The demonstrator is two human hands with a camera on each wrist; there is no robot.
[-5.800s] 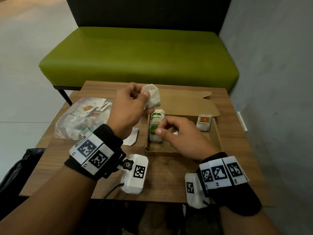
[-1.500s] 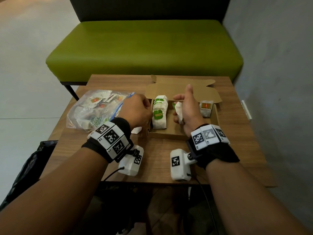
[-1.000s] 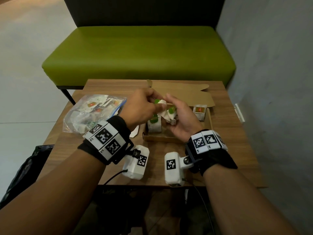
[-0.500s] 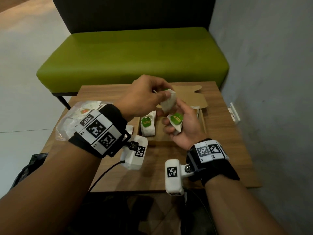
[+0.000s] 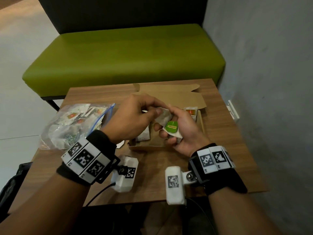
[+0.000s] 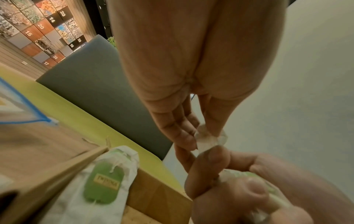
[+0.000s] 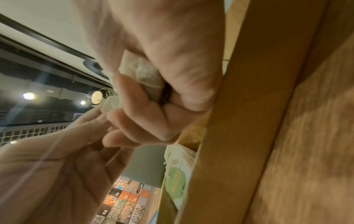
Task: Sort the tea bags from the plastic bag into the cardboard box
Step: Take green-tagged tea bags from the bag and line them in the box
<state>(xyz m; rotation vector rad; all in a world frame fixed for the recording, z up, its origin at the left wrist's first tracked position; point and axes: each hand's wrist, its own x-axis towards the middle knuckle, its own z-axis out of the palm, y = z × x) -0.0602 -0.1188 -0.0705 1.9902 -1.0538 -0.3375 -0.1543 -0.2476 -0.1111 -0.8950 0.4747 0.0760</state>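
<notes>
Right hand (image 5: 183, 131) cradles a green-tagged tea bag (image 5: 171, 128) in curled fingers above the cardboard box (image 5: 200, 122) | left hand (image 5: 133, 117) pinches a plain white tea bag (image 5: 163, 116) (touching the right fingertips) | red-tagged bag (image 5: 191, 111) in box's far corner | plastic bag (image 5: 76, 122) left on surface (image 5: 220, 141)

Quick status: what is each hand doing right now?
Left hand: pinching a white tea bag.
Right hand: curled round a green-tagged tea bag.
</notes>
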